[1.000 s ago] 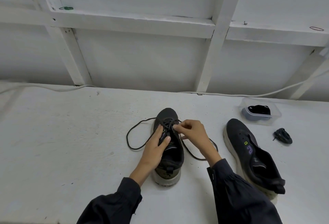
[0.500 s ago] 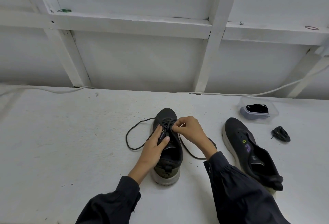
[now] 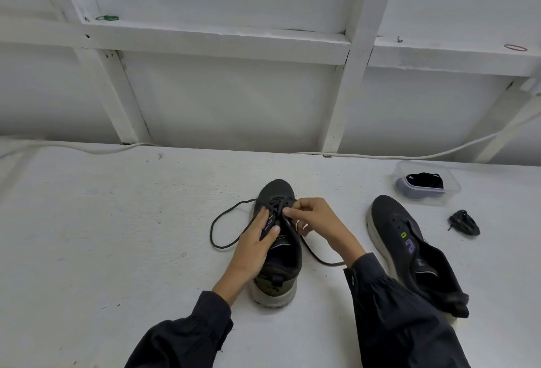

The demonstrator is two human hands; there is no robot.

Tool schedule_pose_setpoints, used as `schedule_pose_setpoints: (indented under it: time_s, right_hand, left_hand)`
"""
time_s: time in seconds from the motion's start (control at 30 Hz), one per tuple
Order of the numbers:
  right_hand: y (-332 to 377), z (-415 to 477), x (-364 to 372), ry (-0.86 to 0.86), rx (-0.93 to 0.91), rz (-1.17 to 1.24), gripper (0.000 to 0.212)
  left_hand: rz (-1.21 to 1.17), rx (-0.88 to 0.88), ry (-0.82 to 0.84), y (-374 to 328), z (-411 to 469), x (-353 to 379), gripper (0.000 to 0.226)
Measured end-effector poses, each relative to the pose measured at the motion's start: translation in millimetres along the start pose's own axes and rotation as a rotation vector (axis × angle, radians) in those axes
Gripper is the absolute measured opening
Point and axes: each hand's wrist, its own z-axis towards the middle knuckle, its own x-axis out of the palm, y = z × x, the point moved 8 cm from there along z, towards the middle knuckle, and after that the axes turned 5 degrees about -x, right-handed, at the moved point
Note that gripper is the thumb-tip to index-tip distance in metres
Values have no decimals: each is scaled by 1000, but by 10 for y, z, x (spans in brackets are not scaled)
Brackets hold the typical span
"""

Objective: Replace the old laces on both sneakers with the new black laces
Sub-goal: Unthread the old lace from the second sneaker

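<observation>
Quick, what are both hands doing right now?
Left hand: open, straight fingers pressing on the sneaker.
Right hand: closed, pinching the black lace near the eyelets.

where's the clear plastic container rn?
Head view: the container sits far right on the white table by the back wall, just beyond the toe of the unlaced sneaker; a loose lace bundle lies nearer the camera.
</observation>
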Motion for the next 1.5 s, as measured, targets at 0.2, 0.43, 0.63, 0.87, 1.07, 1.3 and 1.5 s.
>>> schedule_pose_setpoints:
  time_s: [0.2,0.43,0.63,0.87,1.07,1.3,1.5]
  right_hand:
    - [44,111,-279,-259,-4,152,19]
    - [20,43,-68,0,11,49,13]
    - [-6,83,-478,-380,39,335,20]
    - [-52,20,-95,-57,44,116,19]
    - [-136,60,-444,-438,74,391,23]
    - [6,15,-85,-90,43,90,23]
    - [0,85,-547,-482,13,354,19]
  left_hand:
    - [-22,-14,-11,12,-8,-8,56]
    - [-38,-15,-29,19,-14,-13,54]
    - [-63,-38,-30,24,-23,-13,55]
    - [-57,-33,-38,13,-32,-13,54]
    - [-55,-30,-31,-1,-46,-3,55]
    - [-32,-26,-39,6,-42,-9,54]
    - [-45,-21,-49,-1,-43,-10,49]
